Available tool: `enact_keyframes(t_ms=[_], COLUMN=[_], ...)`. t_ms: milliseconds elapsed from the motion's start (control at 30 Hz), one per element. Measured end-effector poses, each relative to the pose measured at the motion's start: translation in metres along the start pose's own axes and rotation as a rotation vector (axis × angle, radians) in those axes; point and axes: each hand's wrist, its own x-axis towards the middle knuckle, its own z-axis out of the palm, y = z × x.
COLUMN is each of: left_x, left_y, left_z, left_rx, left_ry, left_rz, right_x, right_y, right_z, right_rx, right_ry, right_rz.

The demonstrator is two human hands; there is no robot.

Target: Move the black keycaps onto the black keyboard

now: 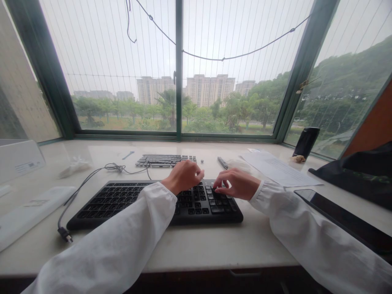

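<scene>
A black keyboard (122, 200) lies on the white sill in front of me. Most of its left and middle part shows bare key sockets, while the number pad (219, 202) at its right end carries several keycaps. My right hand (237, 182) is over the top of the number pad, thumb and fingers bent together at the keys; what is between the fingertips is hidden. Above the keyboard's upper middle edge, my left hand (185, 176) is curled closed, and I cannot make out anything in it. Loose black keycaps (162, 160) lie in rows behind the keyboard, with a single keycap (202, 161) apart.
The keyboard's cable (88, 175) loops left and ends in a USB plug (65, 234). White boxes (33, 212) lie left. To the right are paper sheets (275, 167), a dark phone-like slab (339, 216), a black cylinder (307, 143) and a black bag (361, 173). Windows stand behind.
</scene>
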Motion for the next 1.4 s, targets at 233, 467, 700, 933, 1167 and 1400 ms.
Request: enact_keyframes(t_ms=[233,467,700,933,1167,1400], left_x=[0.000,0.000,0.000,0.000,0.002,-0.001], left_y=[-0.001,0.000,0.001,0.001,0.002,0.007], left_z=[0.002,0.001,-0.002,0.000,-0.015,-0.038], left_rx=[0.006,0.016,0.010,0.012,-0.159,-0.471], left_ry=[-0.007,-0.006,-0.019,-0.009,-0.003,-0.270], left_rz=[0.007,0.008,-0.004,0.002,0.094,0.359], right_x=[0.001,0.001,0.001,0.001,0.001,0.002], right_y=[0.002,-0.001,-0.003,-0.002,-0.003,0.000], right_z=[0.001,-0.002,-0.004,-0.003,-0.002,0.000], right_rx=[-0.010,0.013,0.029,0.022,0.060,0.171], right_ry=[-0.018,-0.015,-0.036,-0.020,0.014,0.031], right_rz=[0.007,0.025,0.023,0.029,0.054,0.135])
